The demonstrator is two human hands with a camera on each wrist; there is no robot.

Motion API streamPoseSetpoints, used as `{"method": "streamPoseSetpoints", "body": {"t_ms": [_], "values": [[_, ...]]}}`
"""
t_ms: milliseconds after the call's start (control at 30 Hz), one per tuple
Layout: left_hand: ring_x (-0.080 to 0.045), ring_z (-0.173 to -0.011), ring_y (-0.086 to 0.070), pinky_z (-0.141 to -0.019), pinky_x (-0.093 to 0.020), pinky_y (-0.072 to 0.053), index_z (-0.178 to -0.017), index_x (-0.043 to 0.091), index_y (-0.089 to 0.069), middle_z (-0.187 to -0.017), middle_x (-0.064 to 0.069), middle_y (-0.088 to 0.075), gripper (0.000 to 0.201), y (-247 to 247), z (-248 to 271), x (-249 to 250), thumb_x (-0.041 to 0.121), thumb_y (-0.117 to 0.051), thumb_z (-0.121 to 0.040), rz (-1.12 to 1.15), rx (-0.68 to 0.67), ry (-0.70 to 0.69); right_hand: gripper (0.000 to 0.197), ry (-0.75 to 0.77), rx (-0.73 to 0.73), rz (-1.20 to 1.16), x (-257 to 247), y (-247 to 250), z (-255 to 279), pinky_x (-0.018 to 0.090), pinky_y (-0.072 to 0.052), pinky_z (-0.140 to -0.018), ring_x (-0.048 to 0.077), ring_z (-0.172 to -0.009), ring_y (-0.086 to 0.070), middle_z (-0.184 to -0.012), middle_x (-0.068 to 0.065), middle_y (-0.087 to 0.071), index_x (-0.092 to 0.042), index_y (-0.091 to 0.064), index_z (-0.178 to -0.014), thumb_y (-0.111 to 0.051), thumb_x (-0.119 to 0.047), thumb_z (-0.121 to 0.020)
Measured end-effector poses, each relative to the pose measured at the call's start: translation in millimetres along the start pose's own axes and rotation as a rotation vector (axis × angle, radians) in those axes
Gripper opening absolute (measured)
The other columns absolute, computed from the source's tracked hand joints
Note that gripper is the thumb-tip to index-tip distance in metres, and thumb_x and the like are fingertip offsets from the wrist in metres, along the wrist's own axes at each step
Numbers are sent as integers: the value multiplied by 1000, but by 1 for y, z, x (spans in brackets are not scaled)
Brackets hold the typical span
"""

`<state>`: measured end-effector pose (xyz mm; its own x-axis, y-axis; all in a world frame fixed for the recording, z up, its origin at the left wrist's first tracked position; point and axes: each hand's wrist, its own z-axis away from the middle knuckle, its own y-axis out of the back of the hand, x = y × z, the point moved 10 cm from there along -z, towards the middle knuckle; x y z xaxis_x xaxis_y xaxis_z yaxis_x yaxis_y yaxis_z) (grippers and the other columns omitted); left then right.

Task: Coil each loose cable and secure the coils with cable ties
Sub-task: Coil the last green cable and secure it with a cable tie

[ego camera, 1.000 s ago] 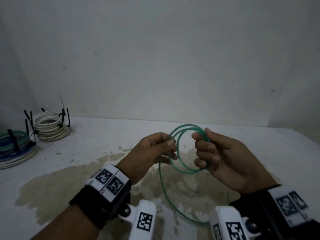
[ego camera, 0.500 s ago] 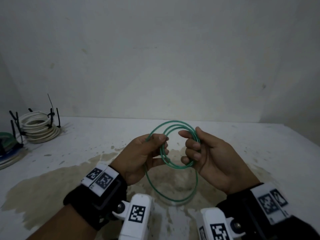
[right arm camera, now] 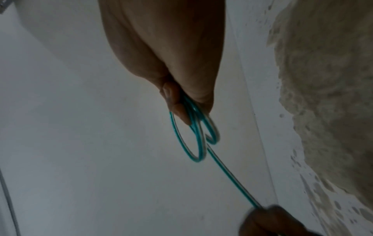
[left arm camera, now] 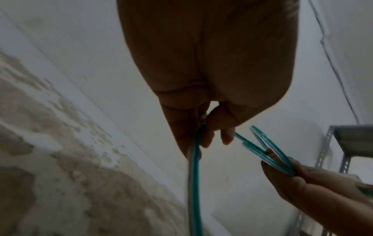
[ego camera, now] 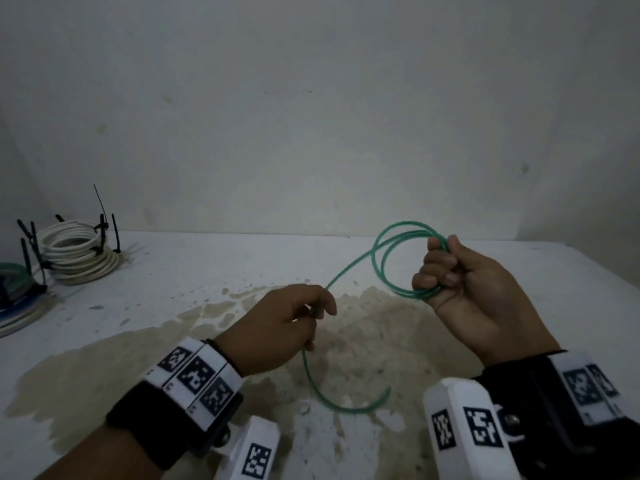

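Note:
A thin green cable (ego camera: 381, 261) is partly coiled above the white table. My right hand (ego camera: 446, 271) grips a small coil of two or three loops (right arm camera: 193, 131) at the upper right. From that coil a straight run of cable (right arm camera: 232, 177) slants down-left into my left hand (ego camera: 311, 313), which pinches it between thumb and fingers (left arm camera: 203, 137). Below the left hand the loose tail (ego camera: 332, 400) curves down and right over the stained tabletop. Both hands are held apart, clear of the table.
At the far left stand finished coils: a white one (ego camera: 74, 251) bound with black cable ties (ego camera: 103, 230), and a green, blue and white stack (ego camera: 15, 292) at the frame edge. A large brownish stain (ego camera: 363, 341) covers the table's middle. A metal shelf frame (left arm camera: 333, 143) stands right.
My hands have drawn apart: the right carried the coil up and right, the left slid down-left along the cable. The large lower loop has opened into a straight run and hanging tail.

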<state>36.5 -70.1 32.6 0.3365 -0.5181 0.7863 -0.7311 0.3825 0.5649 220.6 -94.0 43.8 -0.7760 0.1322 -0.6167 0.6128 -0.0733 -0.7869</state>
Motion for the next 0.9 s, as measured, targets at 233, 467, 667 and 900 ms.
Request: {"method": "streamPoseSetpoints", "body": {"t_ms": [233,467,667,900], "values": [[-4,-95,-52,-85,-15,-42,-102,24,-69,-103,10,-53,25,-14,8,-6,9,-62,-83,-555,-260,-137,42,-38,-26,-110,-9,11,1,26,-44,-43,11,-44,-40,-61,0,-44,9,-65,-84,-70,-5,-45],[14,-113,-46,-94,-5,-34,-90,34,-72,-118,22,-55,38,20,12,18,63,-48,-81,-384,128,-281,31,-20,-41,-25,4,12,-7,27,-56,-57,10,-51,-56,-61,2,-56,0,-58,-91,-70,-9,-64],[2,-82,-66,-75,-10,-48,-95,44,-58,-88,18,-69,14,11,21,40,38,-63,-84,-137,201,-206,19,59,-10,167,23,1,-5,28,-59,-62,11,-52,-57,-63,3,-57,-1,-57,-93,-42,-11,-98],[-12,-71,-71,-73,-33,-58,-88,27,-62,-78,5,-69,14,-8,21,44,14,-66,-87,128,220,-90,23,108,-27,654,52,-9,4,34,-55,-64,26,-67,-59,-76,15,-62,1,-62,-86,-50,-16,-96]]}}
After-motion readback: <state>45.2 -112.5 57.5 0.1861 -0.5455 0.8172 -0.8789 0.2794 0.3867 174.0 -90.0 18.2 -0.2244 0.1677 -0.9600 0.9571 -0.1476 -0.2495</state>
